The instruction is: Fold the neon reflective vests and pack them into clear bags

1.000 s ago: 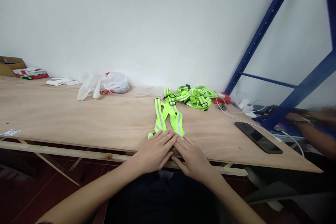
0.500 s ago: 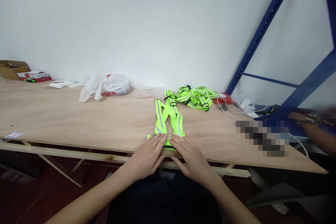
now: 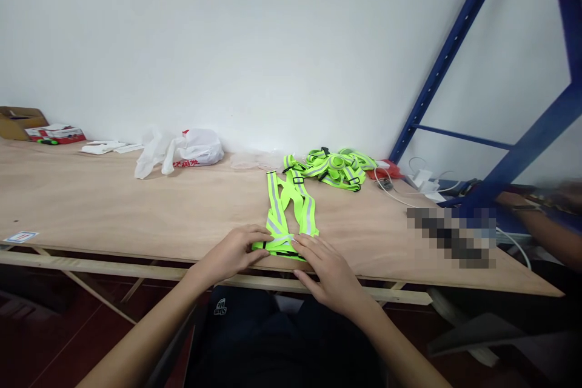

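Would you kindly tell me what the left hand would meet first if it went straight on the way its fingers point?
The left hand would most likely meet the near end of the yellow-green reflective harness first; it sits close against that end, though exact contact is hard to judge.

Neon cloth straps with silvery smooth stripes; matt wooden tabletop; thin plastic bag.

On the counter, over by the front edge, lies a strap harness, left hand and right hand at its near end; behind, rightward, sits the strap pile; back left, a plastic bag.
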Tool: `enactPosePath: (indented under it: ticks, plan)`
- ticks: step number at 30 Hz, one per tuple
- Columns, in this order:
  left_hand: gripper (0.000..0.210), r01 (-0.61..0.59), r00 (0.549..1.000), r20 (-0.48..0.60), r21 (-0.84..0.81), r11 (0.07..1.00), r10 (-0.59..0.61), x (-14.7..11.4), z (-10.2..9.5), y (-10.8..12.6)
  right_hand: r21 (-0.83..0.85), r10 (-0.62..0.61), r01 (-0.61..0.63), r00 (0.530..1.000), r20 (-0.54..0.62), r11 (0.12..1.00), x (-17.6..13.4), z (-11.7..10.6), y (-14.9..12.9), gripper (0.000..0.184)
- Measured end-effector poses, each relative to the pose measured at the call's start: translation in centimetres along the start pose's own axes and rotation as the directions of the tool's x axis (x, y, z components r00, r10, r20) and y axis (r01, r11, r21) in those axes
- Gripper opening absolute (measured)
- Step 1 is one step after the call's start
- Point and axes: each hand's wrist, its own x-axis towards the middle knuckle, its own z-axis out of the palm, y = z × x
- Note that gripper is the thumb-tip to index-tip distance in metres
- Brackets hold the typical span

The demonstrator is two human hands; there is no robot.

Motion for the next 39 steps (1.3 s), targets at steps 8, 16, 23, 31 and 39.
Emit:
enactPosePath:
  ticks: [8, 16, 23, 31, 39]
  plan:
    - [0.029, 0.065, 0.997, 0.053, -0.14, 0.988, -0.058, -0.2, -0.7, -1.1, -0.005, -0.01, 0.01, 1.0, -0.002, 1.0, 0.1, 0.0, 0.0, 0.045]
    - [0.029, 0.067, 0.998, 0.017, -0.179, 0.982, -0.065, -0.4, -1.4, -1.1, -0.008, -0.034, 0.034, 0.998, -0.045, 0.999, 0.2, 0.2, 0.2, 0.042]
    - [0.03, 0.132, 0.991, 0.023, -0.307, 0.942, -0.132, -0.8, -1.3, -1.4, -0.002, -0.021, 0.021, 0.998, -0.051, 1.0, 0.2, 0.2, 0.1, 0.042]
    - [0.031, 0.029, 0.996, 0.082, 0.001, 1.0, -0.029, -0.5, -2.2, 0.3, 0.009, -0.014, 0.014, 0.998, -0.054, 1.0, 0.2, 0.1, 0.0, 0.041]
    - [0.057, -0.179, 0.983, 0.087, 0.353, 0.918, 0.159, -0.1, 1.4, 1.9, 0.001, -0.007, 0.007, 0.999, -0.034, 1.0, 0.1, 0.2, 0.1, 0.054]
